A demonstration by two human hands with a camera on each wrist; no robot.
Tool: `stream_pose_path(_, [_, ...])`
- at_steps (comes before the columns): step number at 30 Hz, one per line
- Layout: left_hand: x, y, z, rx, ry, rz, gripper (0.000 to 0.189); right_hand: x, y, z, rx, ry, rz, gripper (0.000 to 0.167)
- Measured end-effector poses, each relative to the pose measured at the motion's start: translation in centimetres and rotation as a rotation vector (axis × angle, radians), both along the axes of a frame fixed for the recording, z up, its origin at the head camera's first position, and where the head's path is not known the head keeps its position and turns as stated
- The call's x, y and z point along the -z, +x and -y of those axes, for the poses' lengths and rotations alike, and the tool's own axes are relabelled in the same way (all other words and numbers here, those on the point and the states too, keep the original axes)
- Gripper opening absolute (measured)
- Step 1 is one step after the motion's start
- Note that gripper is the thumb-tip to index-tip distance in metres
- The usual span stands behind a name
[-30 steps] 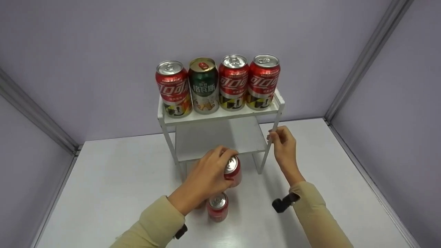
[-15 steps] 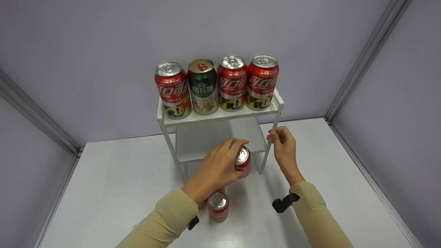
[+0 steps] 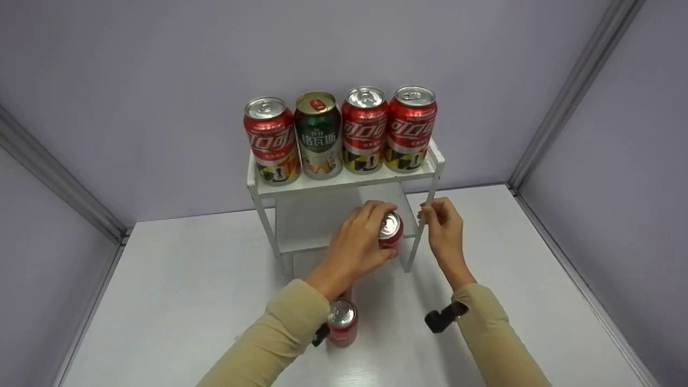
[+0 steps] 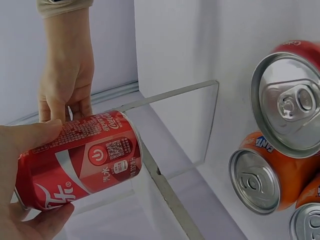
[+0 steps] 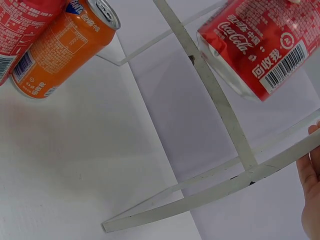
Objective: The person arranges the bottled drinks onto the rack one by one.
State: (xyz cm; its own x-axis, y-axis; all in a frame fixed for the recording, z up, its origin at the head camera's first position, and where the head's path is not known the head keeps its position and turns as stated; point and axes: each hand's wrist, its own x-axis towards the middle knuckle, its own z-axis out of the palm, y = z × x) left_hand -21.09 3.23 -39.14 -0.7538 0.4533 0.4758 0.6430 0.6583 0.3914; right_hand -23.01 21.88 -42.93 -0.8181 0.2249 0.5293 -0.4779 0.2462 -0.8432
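Observation:
My left hand (image 3: 355,242) grips a red Coca-Cola can (image 3: 390,228) at the right end of the rack's middle shelf (image 3: 303,223). In the left wrist view this can (image 4: 87,160) lies across the picture, thumb on one side and fingers on the other. Its base shows close over the shelf's front bar (image 5: 215,95) in the right wrist view. With thumb and fingers, my right hand (image 3: 445,228) holds the right front post (image 3: 416,242) of the white rack. Part of the middle shelf is hidden behind my left hand.
On the top shelf (image 3: 344,186) stand red Coca-Cola cans (image 3: 364,131) and one green can (image 3: 318,137) in a row. Below my left forearm, another Coca-Cola can (image 3: 342,322) stands on the white table (image 3: 188,279), beside orange Fanta cans (image 4: 257,172). Walls enclose the table.
My left hand has carried the Coca-Cola can right and up in the head view, from before the shelf's middle to its right end. My right hand stays at the post.

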Motion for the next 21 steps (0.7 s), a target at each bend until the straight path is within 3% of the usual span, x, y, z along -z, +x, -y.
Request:
stream_pose_path(12, [0.7, -2.5, -2.0, -0.091, 0.027, -0.108, 0.071, 0.0, 0.0, 0.1, 0.03, 0.005, 0.008, 0.013])
stream_pose_path(21, [1.1, -3.3, -3.2, -0.133, 0.021, -0.079, 0.068, 0.1, 0.0, 0.1, 0.041, -0.003, 0.004, 0.012])
